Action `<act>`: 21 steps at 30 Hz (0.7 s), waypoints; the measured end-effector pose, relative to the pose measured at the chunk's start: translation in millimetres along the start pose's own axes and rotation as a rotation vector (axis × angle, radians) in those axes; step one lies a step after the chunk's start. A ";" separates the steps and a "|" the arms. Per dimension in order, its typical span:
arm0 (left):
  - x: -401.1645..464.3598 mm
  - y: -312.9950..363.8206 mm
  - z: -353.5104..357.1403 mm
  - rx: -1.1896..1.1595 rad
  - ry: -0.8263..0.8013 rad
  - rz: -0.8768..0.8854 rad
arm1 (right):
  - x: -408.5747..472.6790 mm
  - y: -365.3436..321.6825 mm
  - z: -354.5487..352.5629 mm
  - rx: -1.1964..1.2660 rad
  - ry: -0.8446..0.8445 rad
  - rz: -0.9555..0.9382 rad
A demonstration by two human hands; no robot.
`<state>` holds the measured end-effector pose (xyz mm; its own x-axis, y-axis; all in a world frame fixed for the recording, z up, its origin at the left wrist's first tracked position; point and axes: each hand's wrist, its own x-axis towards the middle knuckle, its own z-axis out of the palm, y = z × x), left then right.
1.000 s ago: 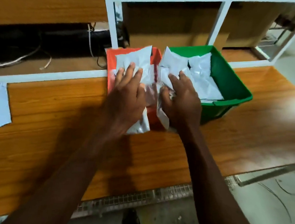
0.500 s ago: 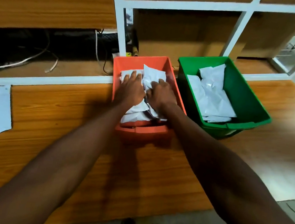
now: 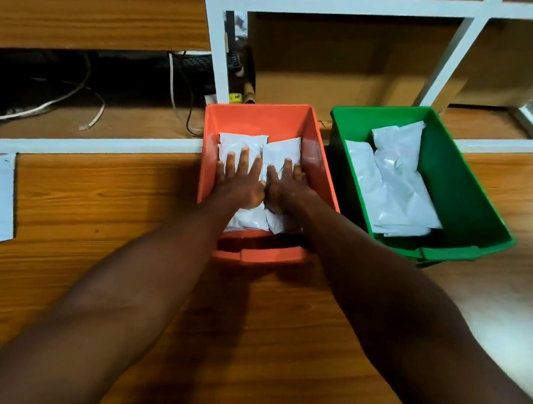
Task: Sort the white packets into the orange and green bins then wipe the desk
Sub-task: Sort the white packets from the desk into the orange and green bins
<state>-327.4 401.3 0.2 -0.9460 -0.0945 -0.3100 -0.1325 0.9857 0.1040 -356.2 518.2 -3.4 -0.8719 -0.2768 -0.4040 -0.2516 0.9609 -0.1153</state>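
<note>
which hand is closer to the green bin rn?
Right. The right hand lies flat on packets in the orange bin, on the side toward the green bin. The left hand lies beside it, farther away.

Both hands are flattening out now: the left hand [image 3: 239, 182] and right hand [image 3: 283, 188], bunched around the white packets [image 3: 265, 148] a moment ago, are spreading straight fingers and pressing the packets down level inside the orange bin [image 3: 322, 175], no longer heaped and crumpled.
</note>
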 end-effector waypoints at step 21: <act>-179.0 -12.3 -50.3 -0.388 0.691 0.213 | -173.5 -6.3 -1.5 0.567 0.943 -0.438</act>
<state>-171.4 399.1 102.0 -0.9142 -0.1000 0.3927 0.0980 0.8858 0.4536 -204.0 560.1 68.9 -0.7827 -0.2459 0.5718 -0.5910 0.5817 -0.5589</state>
